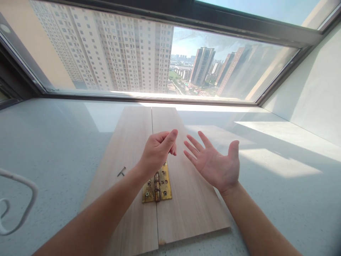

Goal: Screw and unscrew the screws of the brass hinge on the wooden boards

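My left hand (160,149) is curled closed above the boards, its thumb resting along the top of the bent fingers. Whatever may be inside it is hidden. Palm up and fingers spread, my right hand (217,161) is open and bare, apart from the left. Beneath my left hand and wrist lies a worn brass hinge (165,181), partly covered from view. It spans the seam between a left wooden board (133,217) and a right wooden board (186,206). Screw heads show in some of its holes. Two loose screws (122,171) lie crossed on the left board.
The boards lie on a speckled pale sill (66,149) below a dark-framed window (149,97). A white curled metal bar (33,199) juts in at left. A pale wall (314,85) rises at right. Tall buildings stand outside.
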Motion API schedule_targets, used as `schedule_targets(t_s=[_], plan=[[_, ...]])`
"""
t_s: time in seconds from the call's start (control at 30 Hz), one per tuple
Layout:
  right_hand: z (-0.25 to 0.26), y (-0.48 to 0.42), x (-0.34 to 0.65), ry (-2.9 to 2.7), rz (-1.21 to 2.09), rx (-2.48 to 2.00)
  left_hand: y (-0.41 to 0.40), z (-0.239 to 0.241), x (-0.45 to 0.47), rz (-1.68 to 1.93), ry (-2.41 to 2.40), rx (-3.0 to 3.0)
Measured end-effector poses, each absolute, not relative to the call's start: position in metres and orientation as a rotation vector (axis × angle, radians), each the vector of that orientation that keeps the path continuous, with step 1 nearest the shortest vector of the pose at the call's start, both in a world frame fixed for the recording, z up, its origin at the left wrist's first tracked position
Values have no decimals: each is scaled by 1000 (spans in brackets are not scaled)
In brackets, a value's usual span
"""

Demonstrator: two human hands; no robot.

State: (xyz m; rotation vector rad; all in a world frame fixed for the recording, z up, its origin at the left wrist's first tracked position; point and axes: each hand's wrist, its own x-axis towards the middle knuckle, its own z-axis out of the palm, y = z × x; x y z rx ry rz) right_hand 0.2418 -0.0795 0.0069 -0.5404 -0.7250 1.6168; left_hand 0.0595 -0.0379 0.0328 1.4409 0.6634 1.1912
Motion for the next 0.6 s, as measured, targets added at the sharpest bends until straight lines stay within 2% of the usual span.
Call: schedule_targets(t_s=[0.3,0.6], plan=[[30,-47,192,-891,1565,-643,-38,31,62,960,460,1570],[39,-44,160,-1197,1386,-700,-32,31,58,1113,503,1384]])
